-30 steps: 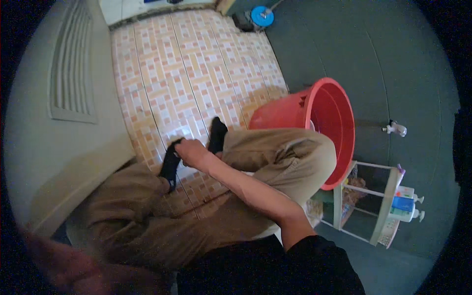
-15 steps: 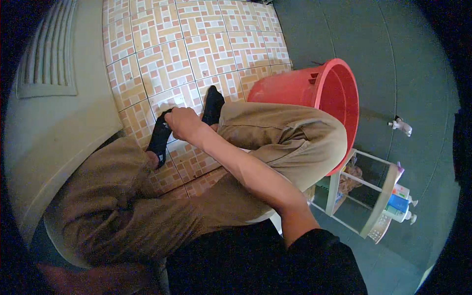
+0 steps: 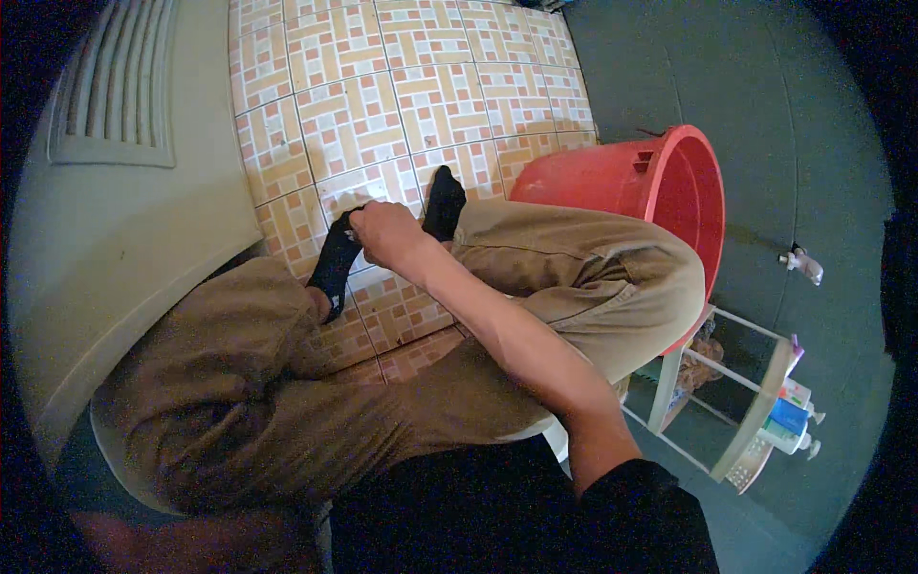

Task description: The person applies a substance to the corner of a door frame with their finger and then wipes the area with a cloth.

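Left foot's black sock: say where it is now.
In the head view, the black sock is left of centre, with the right hand at its toe end.

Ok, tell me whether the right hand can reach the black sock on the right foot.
Probably yes: the right hand, at the left foot's sock, is close to the right foot's sock, with nothing visible between.

The socks (image 3: 335, 260) were coloured black and the bucket (image 3: 588, 182) red. The floor tiles (image 3: 430, 96) were patterned in orange, tan and white.
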`<state>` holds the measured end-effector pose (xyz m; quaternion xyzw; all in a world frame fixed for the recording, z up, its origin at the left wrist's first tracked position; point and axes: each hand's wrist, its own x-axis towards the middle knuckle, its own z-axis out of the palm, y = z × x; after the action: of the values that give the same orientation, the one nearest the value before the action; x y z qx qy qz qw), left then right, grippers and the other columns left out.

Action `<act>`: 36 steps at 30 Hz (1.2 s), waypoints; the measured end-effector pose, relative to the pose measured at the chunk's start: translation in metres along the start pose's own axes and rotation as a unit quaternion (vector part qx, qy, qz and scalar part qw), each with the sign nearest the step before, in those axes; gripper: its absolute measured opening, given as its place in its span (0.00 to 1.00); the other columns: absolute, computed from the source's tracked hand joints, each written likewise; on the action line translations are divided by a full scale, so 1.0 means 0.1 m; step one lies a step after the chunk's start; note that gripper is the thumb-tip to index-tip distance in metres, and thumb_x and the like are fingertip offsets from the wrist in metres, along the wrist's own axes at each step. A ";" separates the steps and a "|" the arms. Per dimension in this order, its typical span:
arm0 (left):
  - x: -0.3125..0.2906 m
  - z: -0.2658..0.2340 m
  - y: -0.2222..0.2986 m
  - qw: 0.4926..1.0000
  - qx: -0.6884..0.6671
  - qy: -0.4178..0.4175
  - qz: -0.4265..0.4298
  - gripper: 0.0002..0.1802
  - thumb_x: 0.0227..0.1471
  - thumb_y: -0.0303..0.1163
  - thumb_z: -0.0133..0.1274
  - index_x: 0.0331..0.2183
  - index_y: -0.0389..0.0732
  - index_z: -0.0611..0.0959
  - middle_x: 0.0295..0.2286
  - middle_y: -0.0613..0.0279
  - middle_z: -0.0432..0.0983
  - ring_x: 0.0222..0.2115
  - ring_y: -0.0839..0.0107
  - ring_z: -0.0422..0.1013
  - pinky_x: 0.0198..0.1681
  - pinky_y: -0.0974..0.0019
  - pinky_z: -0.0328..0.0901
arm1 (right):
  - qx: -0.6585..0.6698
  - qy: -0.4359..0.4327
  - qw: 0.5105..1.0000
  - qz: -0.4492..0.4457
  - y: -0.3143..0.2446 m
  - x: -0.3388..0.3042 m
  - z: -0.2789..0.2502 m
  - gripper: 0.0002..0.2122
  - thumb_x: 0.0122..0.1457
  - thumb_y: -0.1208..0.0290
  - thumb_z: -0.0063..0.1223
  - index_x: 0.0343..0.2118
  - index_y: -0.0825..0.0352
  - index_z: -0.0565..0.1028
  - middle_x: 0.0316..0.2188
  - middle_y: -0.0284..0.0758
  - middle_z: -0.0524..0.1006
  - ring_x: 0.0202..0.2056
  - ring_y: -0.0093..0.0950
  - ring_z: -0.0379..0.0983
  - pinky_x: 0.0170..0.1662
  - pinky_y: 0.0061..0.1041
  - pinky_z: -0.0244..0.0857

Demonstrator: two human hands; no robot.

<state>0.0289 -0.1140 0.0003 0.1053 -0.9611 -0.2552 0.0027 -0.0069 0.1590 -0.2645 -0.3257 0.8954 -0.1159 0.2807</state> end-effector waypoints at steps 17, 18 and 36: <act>0.05 -0.26 -0.32 1.000 -0.011 -0.003 -0.022 0.27 0.57 0.26 0.47 0.59 0.46 0.74 0.48 0.55 0.76 0.36 0.67 0.76 0.40 0.64 0.69 | 0.010 0.021 0.999 -0.025 0.02 -0.04 -0.05 0.06 0.51 0.77 0.57 0.32 0.68 0.77 0.28 0.49 0.79 0.34 0.51 0.79 0.38 0.47 0.74; 0.06 -0.30 -0.34 1.000 -0.013 -0.002 -0.025 0.27 0.57 0.26 0.47 0.60 0.46 0.74 0.48 0.55 0.76 0.36 0.67 0.76 0.40 0.64 0.69 | 0.005 0.007 1.000 -0.014 0.03 -0.01 -0.02 0.05 0.51 0.76 0.57 0.32 0.68 0.77 0.28 0.49 0.79 0.34 0.51 0.79 0.38 0.47 0.74; -0.28 -0.08 0.62 0.990 0.053 0.101 0.077 0.19 0.53 0.23 0.56 0.49 0.39 0.79 0.38 0.50 0.77 0.38 0.52 0.74 0.44 0.56 0.68 | 0.434 0.269 0.853 0.108 -0.44 1.36 1.05 0.13 0.50 0.64 0.64 0.33 0.69 0.83 0.28 0.42 0.84 0.30 0.35 0.82 0.37 0.34 0.75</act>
<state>0.0448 -0.0595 0.0388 0.0564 -0.9733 -0.1908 0.1142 -0.0092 0.0343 -0.3905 -0.0280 0.8243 -0.5445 0.1525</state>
